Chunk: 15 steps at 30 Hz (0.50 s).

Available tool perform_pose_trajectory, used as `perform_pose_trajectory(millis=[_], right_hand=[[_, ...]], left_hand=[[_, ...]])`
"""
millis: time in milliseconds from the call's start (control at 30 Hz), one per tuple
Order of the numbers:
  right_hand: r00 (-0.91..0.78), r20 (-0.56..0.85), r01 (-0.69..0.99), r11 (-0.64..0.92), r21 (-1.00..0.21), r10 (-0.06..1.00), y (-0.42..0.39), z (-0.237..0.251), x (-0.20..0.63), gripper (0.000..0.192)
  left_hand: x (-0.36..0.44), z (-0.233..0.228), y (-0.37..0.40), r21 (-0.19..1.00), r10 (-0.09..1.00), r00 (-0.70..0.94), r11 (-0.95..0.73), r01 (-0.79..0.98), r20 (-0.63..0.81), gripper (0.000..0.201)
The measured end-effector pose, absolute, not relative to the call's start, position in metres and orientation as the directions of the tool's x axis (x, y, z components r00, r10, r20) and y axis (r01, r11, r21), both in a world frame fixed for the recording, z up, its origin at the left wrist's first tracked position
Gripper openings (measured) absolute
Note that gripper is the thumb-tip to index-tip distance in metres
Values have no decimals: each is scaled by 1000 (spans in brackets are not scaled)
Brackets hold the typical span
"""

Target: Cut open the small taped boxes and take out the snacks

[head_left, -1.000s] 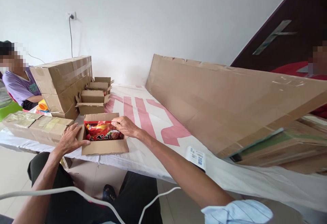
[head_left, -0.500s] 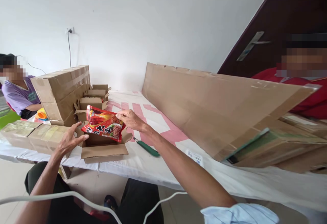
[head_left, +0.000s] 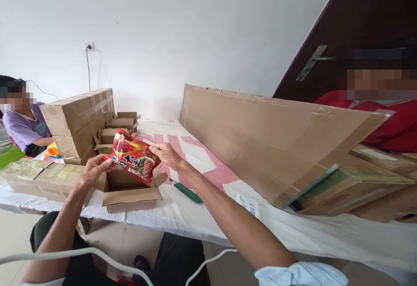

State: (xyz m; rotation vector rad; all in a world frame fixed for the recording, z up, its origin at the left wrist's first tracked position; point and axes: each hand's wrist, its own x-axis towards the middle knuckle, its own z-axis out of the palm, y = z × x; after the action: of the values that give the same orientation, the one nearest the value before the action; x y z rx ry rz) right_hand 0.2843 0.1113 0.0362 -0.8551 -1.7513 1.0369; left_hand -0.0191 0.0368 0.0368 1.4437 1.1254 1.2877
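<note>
A red snack packet (head_left: 134, 157) hangs in the air above a small open cardboard box (head_left: 130, 190) on the white-covered table (head_left: 202, 216). My right hand (head_left: 167, 154) pinches the packet's right edge. My left hand (head_left: 94, 169) grips its left edge, just above the box's left flap. The box under the packet looks empty inside.
A green-handled tool (head_left: 186, 191) lies right of the box. Sealed cartons (head_left: 78, 121) and small open boxes (head_left: 115, 134) stand behind it, flat taped packs (head_left: 42, 177) to the left. A long cardboard sheet (head_left: 270, 138) leans on the right. One person sits far left, another far right.
The packet was lying in the box; my right hand lifted it out and up. My left hand left the box's flap and took hold of the packet's left edge.
</note>
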Motion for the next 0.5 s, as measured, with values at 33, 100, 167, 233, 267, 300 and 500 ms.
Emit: perform_pose_trajectory(millis=[33, 100, 167, 233, 267, 300, 500], right_hand=[[-343, 342, 97, 395, -914, 875, 112, 33, 285, 57], [-327, 328, 74, 370, -926, 886, 114, 27, 285, 56], [-323, 315, 65, 353, -933, 892, 114, 23, 287, 54], [-341, 296, 60, 335, -940, 892, 113, 20, 288, 52], [-362, 280, 50, 318, -947, 889, 111, 20, 288, 50], [-393, 259, 31, 294, -955, 883, 109, 20, 288, 48], [-442, 226, -197, 152, -969, 868, 102, 12, 270, 58]], left_hand=[[-19, 36, 39, 978, 979, 37, -200, 57, 198, 64], [-18, 34, 44, 981, 981, -7, -193, 29, 193, 64], [-17, 34, 50, 978, 977, -55, -208, -3, 207, 63], [-14, 36, 55, 972, 968, -95, -233, -15, 230, 64], [-12, 37, 57, 969, 964, -107, -246, -9, 244, 64], [-9, 39, 59, 965, 959, -113, -261, 6, 260, 64], [9, 47, 72, 906, 909, -78, -395, 149, 409, 55]])
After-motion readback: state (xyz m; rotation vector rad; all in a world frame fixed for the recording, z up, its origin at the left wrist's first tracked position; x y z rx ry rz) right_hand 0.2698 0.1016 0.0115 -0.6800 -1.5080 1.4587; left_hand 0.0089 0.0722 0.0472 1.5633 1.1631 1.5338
